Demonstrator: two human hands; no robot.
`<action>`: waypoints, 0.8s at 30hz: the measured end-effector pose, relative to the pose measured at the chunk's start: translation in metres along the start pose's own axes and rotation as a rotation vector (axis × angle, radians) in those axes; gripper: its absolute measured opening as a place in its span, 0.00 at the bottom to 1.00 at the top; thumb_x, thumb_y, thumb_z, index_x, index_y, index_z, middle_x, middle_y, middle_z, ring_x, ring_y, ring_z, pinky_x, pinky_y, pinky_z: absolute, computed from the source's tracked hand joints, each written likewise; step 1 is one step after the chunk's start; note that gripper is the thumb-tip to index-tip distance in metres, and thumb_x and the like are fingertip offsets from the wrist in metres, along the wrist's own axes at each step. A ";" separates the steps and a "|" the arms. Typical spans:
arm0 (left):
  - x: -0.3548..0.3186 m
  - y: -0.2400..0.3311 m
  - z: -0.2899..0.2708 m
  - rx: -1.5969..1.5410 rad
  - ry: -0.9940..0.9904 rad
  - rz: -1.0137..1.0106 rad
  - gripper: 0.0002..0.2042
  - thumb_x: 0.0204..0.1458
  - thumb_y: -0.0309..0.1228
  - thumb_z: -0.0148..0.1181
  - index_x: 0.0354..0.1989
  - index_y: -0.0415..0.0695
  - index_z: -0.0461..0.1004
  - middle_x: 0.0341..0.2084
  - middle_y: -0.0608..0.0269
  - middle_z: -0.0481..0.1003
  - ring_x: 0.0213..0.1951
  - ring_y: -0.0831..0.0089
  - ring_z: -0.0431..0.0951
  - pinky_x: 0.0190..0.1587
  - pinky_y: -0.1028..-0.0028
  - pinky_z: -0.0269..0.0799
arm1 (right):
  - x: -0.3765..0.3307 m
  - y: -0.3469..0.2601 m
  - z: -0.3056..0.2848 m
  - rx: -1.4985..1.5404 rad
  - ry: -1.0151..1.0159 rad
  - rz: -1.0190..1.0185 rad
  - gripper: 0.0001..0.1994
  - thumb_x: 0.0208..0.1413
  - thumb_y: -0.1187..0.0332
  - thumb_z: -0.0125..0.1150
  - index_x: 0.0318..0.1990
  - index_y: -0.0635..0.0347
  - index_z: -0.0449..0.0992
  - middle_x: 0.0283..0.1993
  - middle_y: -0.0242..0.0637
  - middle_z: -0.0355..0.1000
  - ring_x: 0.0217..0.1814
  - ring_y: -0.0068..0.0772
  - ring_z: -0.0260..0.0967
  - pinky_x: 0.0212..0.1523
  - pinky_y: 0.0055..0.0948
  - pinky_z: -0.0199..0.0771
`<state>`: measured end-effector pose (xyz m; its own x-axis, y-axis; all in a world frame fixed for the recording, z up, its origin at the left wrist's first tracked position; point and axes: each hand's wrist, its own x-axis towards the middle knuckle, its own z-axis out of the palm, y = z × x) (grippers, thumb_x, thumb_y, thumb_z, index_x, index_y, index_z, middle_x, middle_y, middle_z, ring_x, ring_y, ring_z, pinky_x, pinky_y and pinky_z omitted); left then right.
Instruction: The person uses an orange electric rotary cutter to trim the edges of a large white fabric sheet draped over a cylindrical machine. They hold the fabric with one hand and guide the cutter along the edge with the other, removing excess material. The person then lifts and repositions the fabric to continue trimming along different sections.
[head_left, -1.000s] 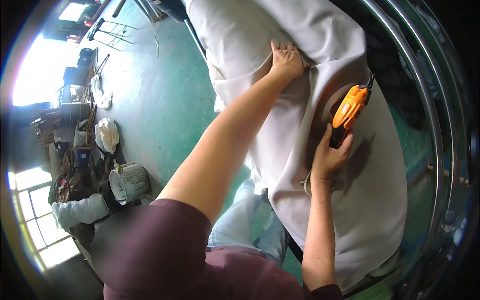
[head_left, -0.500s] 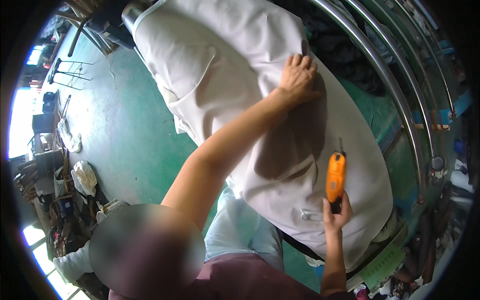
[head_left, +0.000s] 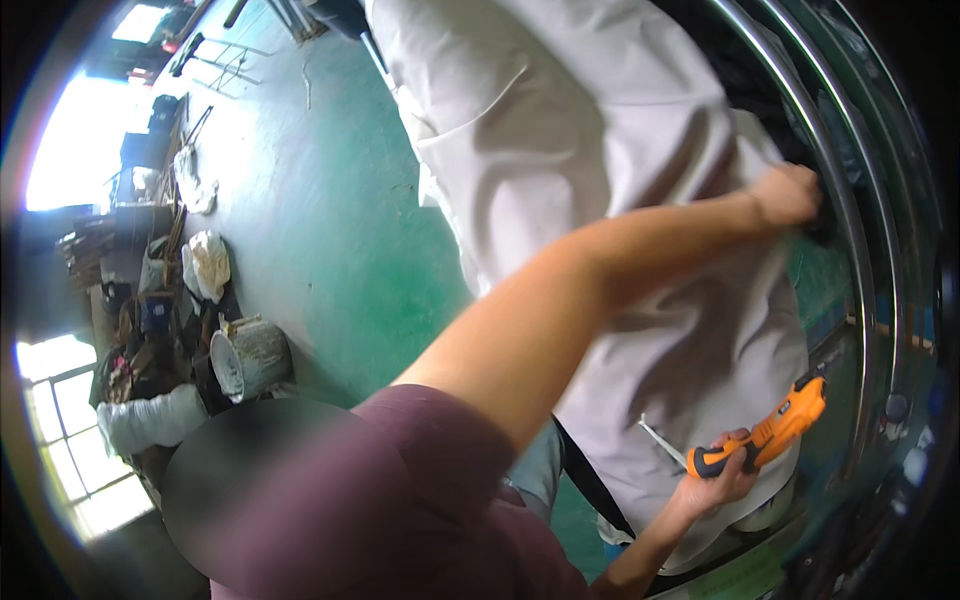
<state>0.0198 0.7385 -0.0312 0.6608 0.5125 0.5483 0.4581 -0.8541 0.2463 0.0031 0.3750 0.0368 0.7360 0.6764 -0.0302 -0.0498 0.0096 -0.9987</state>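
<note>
Toward the lower right edge of the sheet [head_left: 545,130], the right hand [head_left: 715,490] has its grip clamped on the orange tool [head_left: 790,420], a rounded body slanting outward. By the upper right edge, near curved, shiny rails [head_left: 862,290], the left hand [head_left: 787,195] is blurred; I cannot tell its grip. The sheet is pale, smooth, creased; green floor [head_left: 350,230] stretches from its left edge to the bucket [head_left: 250,358].

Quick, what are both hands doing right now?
Left hand: blurry, at the edge of the white sheet; can't tell if it's gripping.
Right hand: closed, holding the orange tool.
</note>
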 end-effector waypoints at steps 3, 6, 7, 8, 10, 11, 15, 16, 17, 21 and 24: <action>0.037 0.022 0.063 -0.216 0.020 -0.166 0.09 0.51 0.32 0.55 0.37 0.43 0.78 0.39 0.54 0.73 0.45 0.60 0.77 0.42 0.63 0.77 | -0.006 0.002 -0.012 0.058 -0.103 0.050 0.25 0.57 0.63 0.59 0.54 0.76 0.63 0.41 0.43 0.70 0.33 0.29 0.62 0.38 0.25 0.62; 0.023 0.036 0.046 -0.605 -0.060 -0.237 0.15 0.49 0.31 0.59 0.44 0.40 0.77 0.46 0.48 0.73 0.51 0.52 0.75 0.52 0.60 0.73 | -0.008 -0.006 -0.026 0.085 -0.064 0.082 0.26 0.57 0.65 0.58 0.56 0.76 0.62 0.40 0.41 0.68 0.34 0.29 0.61 0.38 0.26 0.62; 0.003 0.041 0.025 -0.705 -0.037 -0.235 0.16 0.48 0.31 0.60 0.46 0.39 0.76 0.48 0.46 0.73 0.51 0.50 0.74 0.54 0.60 0.72 | -0.011 -0.008 -0.029 0.099 -0.037 0.089 0.25 0.57 0.65 0.56 0.57 0.75 0.61 0.40 0.40 0.66 0.34 0.30 0.60 0.38 0.26 0.62; -0.031 0.030 -0.024 -0.818 0.048 -0.210 0.19 0.45 0.28 0.62 0.49 0.41 0.75 0.50 0.45 0.72 0.51 0.48 0.74 0.58 0.59 0.68 | -0.012 -0.010 -0.030 0.119 -0.019 0.091 0.25 0.57 0.66 0.55 0.58 0.74 0.61 0.39 0.40 0.65 0.34 0.30 0.60 0.38 0.26 0.62; -0.119 -0.010 -0.117 -0.702 0.274 -0.326 0.24 0.37 0.17 0.61 0.48 0.43 0.75 0.47 0.52 0.74 0.49 0.53 0.75 0.52 0.62 0.71 | -0.014 -0.012 -0.013 0.103 -0.036 0.080 0.24 0.57 0.68 0.53 0.59 0.72 0.60 0.37 0.37 0.62 0.33 0.30 0.58 0.37 0.26 0.60; -0.180 -0.035 -0.140 -0.426 0.577 -0.430 0.27 0.33 0.13 0.60 0.48 0.43 0.75 0.45 0.52 0.75 0.45 0.53 0.75 0.48 0.65 0.72 | -0.011 -0.007 -0.006 0.102 -0.134 0.086 0.25 0.57 0.67 0.54 0.59 0.73 0.59 0.37 0.37 0.61 0.33 0.30 0.58 0.37 0.26 0.61; -0.362 -0.111 -0.208 -0.313 0.991 -1.216 0.15 0.52 0.19 0.54 0.50 0.39 0.71 0.44 0.60 0.75 0.46 0.71 0.73 0.51 0.69 0.69 | -0.017 -0.004 0.013 0.196 -0.293 0.173 0.22 0.58 0.70 0.54 0.57 0.73 0.61 0.37 0.39 0.64 0.32 0.29 0.60 0.36 0.27 0.64; -0.409 -0.118 -0.203 -0.279 1.107 -1.428 0.14 0.53 0.24 0.55 0.49 0.38 0.72 0.39 0.62 0.74 0.41 0.72 0.72 0.49 0.71 0.69 | -0.019 -0.004 0.022 0.212 -0.357 0.221 0.22 0.58 0.70 0.55 0.57 0.73 0.62 0.38 0.39 0.65 0.33 0.29 0.61 0.36 0.28 0.65; -0.452 -0.122 -0.193 -0.354 1.022 -1.701 0.14 0.55 0.32 0.56 0.47 0.41 0.73 0.36 0.65 0.71 0.38 0.73 0.70 0.47 0.77 0.66 | -0.022 -0.005 0.035 0.229 -0.417 0.266 0.22 0.58 0.71 0.55 0.58 0.73 0.62 0.38 0.39 0.66 0.33 0.29 0.62 0.36 0.28 0.66; -0.554 -0.087 -0.101 -1.577 1.151 -1.964 0.45 0.56 0.69 0.31 0.67 0.40 0.56 0.65 0.52 0.62 0.67 0.54 0.57 0.69 0.57 0.48 | -0.023 -0.023 0.091 0.143 -0.694 0.268 0.23 0.55 0.72 0.58 0.57 0.73 0.65 0.37 0.39 0.68 0.32 0.28 0.64 0.35 0.28 0.66; -0.497 -0.043 -0.084 -1.885 1.073 -1.836 0.48 0.55 0.72 0.24 0.69 0.41 0.53 0.65 0.53 0.62 0.65 0.51 0.62 0.68 0.54 0.53 | -0.029 -0.021 0.127 0.060 -0.796 0.204 0.24 0.54 0.74 0.58 0.58 0.74 0.64 0.37 0.41 0.68 0.32 0.29 0.63 0.36 0.28 0.67</action>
<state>-0.3785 0.5128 -0.2472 0.0570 0.5969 -0.8003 -0.9076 0.3650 0.2076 -0.1029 0.4487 0.0636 0.0106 0.9887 -0.1498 -0.1834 -0.1454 -0.9722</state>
